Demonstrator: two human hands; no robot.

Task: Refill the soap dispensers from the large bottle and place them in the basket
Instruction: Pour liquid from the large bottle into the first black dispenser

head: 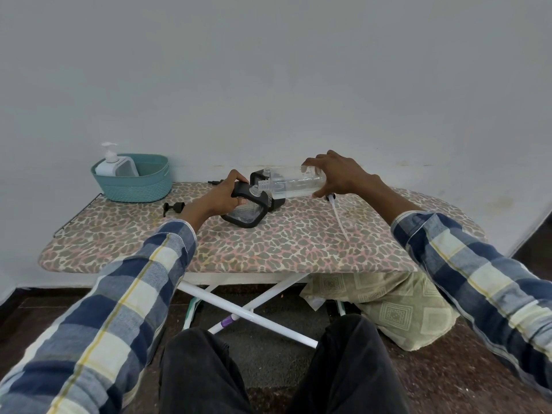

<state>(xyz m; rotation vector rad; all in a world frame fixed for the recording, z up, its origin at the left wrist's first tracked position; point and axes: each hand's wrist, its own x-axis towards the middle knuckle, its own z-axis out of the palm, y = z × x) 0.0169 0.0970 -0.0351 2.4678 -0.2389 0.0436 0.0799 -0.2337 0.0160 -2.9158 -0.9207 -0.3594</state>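
Left hand (222, 194) fingers curled round tilted black dispenser (248, 209), right hand (337, 174) fingers wrapped round clear bottle (294, 182) lying sideways, neck at dispenser mouth, white dispenser (115, 165) in basket (134, 186).

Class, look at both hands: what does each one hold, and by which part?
The left hand grips the black-framed dispenser by its top end. The right hand holds the large clear bottle by its base, tipped sideways.

Second black dispenser (270, 186) mostly hidden behind clear bottle (294, 182) and the dispenser gripped by left hand (222, 194). Bottle base covered by right hand (337, 174). Liquid level unreadable. Both sleeves cut off at frame edges.
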